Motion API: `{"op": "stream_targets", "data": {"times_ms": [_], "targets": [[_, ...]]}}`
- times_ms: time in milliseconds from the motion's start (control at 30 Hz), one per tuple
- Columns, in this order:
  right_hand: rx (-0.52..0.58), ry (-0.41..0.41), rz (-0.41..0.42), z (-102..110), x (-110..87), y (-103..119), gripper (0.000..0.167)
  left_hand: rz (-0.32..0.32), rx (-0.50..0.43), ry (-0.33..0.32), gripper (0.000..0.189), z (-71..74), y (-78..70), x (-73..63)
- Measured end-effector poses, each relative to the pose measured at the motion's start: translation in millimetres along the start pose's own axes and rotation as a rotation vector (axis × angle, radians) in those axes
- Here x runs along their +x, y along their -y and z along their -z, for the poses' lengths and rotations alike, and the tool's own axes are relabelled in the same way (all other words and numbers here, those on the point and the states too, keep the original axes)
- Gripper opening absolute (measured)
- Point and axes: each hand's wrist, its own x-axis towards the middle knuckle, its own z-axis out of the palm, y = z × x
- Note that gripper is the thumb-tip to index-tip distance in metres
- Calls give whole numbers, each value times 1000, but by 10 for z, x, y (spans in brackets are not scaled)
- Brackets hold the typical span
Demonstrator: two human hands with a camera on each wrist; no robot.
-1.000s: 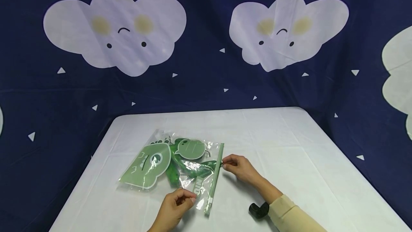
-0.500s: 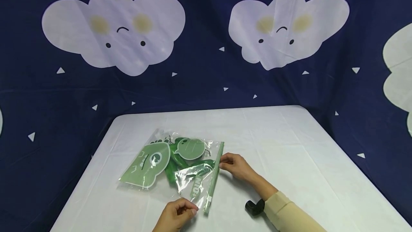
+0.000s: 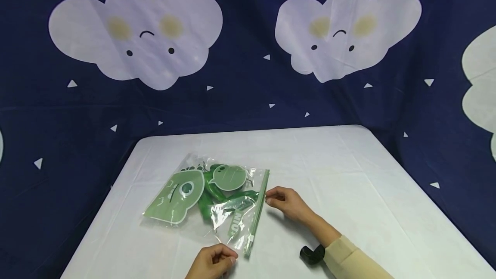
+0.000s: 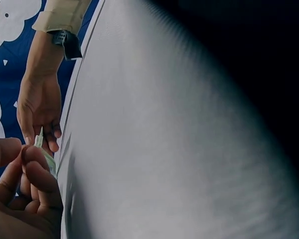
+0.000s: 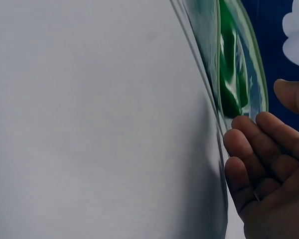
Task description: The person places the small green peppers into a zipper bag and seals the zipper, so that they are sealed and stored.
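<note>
A clear zip bag (image 3: 176, 197) with a green cartoon print lies on the white table, and several long green peppers (image 3: 212, 189) show inside it. Its green zip strip (image 3: 258, 210) runs along the right side, with a white slider (image 3: 252, 238) near the front end. At the bag's front corner, my left hand (image 3: 212, 262) pinches the clear edge between thumb and index finger. My right hand (image 3: 288, 202) is at the middle of the strip. In the right wrist view its thumb stands apart from the fingers (image 5: 244, 142), beside the parted bag mouth, where a pepper (image 5: 230, 64) shows.
A black curved object (image 3: 312, 255) sits at the right sleeve (image 3: 350, 255). White cloth covers the table (image 3: 329, 158). Behind it hangs a dark blue curtain (image 3: 248, 111) with cloud prints.
The pepper at the mouth has gone further into the bag, and my right fingers no longer hold its end. My left hand has slid toward the front along the bag.
</note>
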Motion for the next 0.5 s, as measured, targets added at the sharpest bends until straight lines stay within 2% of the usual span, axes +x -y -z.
{"op": "stream_targets", "data": {"times_ms": [233,500], "targets": [[57,52,6,-19,-209,85,29,147,-121,-28,27,-56,24,-18],[133,117,-38,-129,-441,140,25,203,-155,-40,26,-165,44,-34]]}}
